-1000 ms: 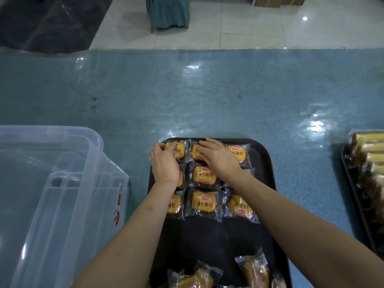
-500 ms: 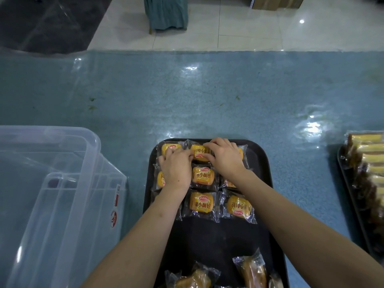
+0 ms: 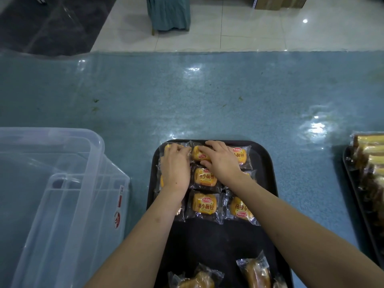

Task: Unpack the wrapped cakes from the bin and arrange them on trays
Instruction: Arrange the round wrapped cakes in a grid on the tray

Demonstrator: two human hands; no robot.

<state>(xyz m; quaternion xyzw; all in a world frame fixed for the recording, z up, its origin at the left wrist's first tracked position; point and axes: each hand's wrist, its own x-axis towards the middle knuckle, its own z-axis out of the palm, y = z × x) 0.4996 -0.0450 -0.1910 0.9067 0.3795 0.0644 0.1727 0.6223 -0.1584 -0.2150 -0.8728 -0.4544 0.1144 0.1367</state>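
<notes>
Several wrapped yellow cakes lie in rows on the far half of a black tray [image 3: 264, 163]. My left hand [image 3: 175, 167] lies over the left column, its fingers curled onto the top-left cake [image 3: 168, 147]. My right hand [image 3: 221, 162] holds the top-middle cake [image 3: 197, 154], fingers over its far edge and thumb on its near side. The top-right cake [image 3: 241, 155] and the middle cake [image 3: 205, 177] lie uncovered. The clear plastic bin [image 3: 62, 183] stands to the left of the tray.
Loose wrapped cakes [image 3: 255, 271] lie at the tray's near end. A second tray [image 3: 351, 179] stacked with wrapped cakes sits at the right edge. The blue tabletop [image 3: 207, 96] stretches beyond, with tiled floor behind it.
My left hand's fingers have moved forward onto the top-left cake. My right hand has slid slightly left, uncovering the top-right cake.
</notes>
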